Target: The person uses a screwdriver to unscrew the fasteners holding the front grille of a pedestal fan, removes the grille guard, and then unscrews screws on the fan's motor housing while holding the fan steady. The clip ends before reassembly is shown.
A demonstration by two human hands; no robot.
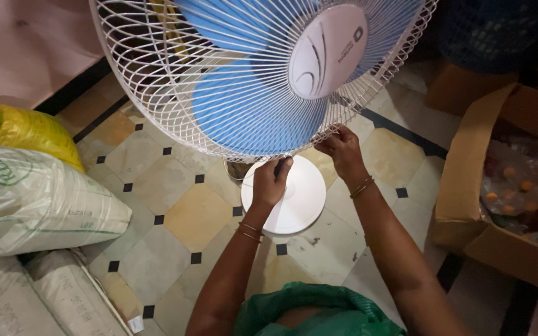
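A pedestal fan with a white wire grille (175, 81), blue blades (244, 112) and a white centre cap (326, 53) fills the upper view. Its round white base (300, 205) rests on the tiled floor below. My left hand (269, 183) is closed around a dark handle, likely a screwdriver, held up at the grille's lower rim. Beside it, my right hand (344, 149) pinches the bottom edge of the grille with its fingertips. Thin bangles circle both wrists.
White woven sacks (32, 199) and a yellow bag (26, 130) lie at the left. An open cardboard box (468, 186) with plastic-wrapped orange items stands at the right. A dark blue mesh thing (499, 31) sits at the top right. Patterned floor tiles (188, 211) surround the base.
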